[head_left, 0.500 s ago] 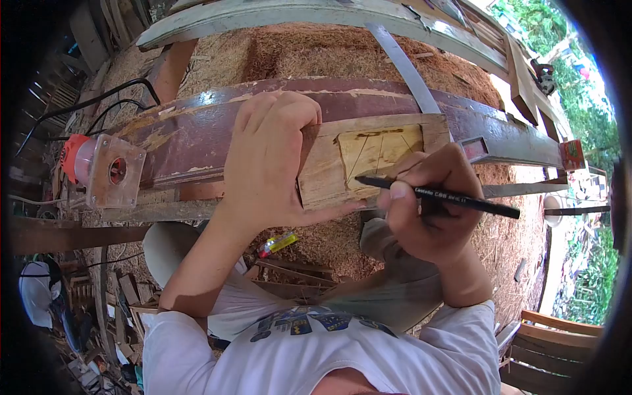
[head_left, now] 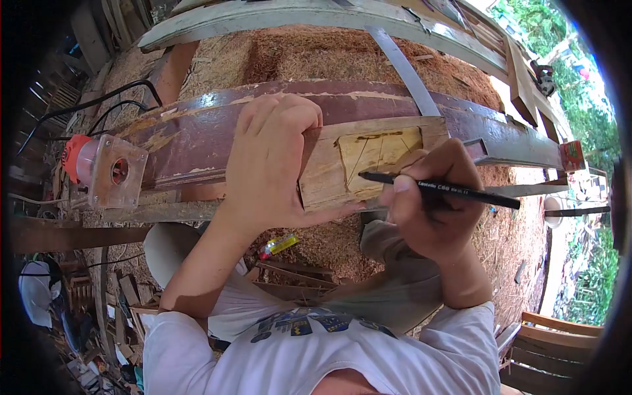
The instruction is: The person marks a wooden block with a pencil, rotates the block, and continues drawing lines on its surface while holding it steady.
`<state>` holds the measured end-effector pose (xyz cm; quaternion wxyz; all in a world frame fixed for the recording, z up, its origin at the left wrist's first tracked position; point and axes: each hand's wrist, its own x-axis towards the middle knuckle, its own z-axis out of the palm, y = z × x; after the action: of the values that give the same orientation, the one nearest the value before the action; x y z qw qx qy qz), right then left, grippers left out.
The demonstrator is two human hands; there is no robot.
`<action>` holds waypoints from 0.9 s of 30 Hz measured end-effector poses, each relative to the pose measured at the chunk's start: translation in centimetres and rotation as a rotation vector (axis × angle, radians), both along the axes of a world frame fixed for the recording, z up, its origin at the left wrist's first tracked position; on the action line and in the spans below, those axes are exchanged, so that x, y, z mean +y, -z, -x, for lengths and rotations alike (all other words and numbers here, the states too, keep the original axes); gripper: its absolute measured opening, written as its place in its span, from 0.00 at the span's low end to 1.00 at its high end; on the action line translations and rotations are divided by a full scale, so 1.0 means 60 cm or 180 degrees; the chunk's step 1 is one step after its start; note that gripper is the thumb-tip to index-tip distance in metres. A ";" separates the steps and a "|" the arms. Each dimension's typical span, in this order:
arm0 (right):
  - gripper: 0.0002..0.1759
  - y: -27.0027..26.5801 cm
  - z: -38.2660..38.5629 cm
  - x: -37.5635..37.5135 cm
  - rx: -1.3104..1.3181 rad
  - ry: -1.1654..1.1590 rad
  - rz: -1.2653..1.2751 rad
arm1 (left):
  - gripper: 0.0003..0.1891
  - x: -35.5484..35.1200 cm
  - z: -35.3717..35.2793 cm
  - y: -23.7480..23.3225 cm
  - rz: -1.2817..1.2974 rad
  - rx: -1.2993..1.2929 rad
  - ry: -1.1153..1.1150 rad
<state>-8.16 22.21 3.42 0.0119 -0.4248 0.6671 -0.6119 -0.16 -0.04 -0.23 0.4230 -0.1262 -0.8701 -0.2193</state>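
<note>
My left hand [head_left: 271,164] grips the left end of a wooden block [head_left: 320,172], fingers over its far edge and thumb along the near edge. A pale yellow recess [head_left: 375,150] in the block's face carries several dark drawn lines. In my right hand [head_left: 441,204] is a black pencil [head_left: 471,192], pinched between thumb and fingers. Its tip is right at the lower left part of the recess. The block is held over a maroon-painted plank [head_left: 197,141], and a metal ruler [head_left: 408,72] reaches from behind the block toward the far beam.
At the left of the plank stands an orange power tool with a clear base [head_left: 115,171]. A black cable [head_left: 92,102] runs behind it. Beyond is a white-painted beam [head_left: 276,23]. Below lies a yellow-and-red object [head_left: 280,245] on wood shavings [head_left: 329,247]. A small red box [head_left: 571,155] sits at the plank's right end.
The pencil tip has shifted slightly to the right and up within the recess, my right hand moving with it. My left hand keeps its hold on the block.
</note>
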 end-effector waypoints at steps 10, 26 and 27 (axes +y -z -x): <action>0.09 -0.006 -0.003 0.005 -0.0384 0.0104 -0.0169 | 0.48 0.000 0.000 0.002 -0.0040 -0.0050 0.0063; 0.09 -0.007 0.018 0.019 -0.0041 -0.0127 -0.0137 | 0.49 0.002 -0.003 0.000 -0.0065 -0.0077 0.0032; 0.09 -0.006 0.018 0.017 -0.0047 -0.0136 -0.0148 | 0.49 0.003 -0.003 0.001 -0.0077 -0.0083 0.0023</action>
<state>-9.22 23.22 3.76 0.0397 -0.4340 0.6718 -0.5990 0.04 0.12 -0.26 0.4124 -0.1214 -0.8723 -0.2329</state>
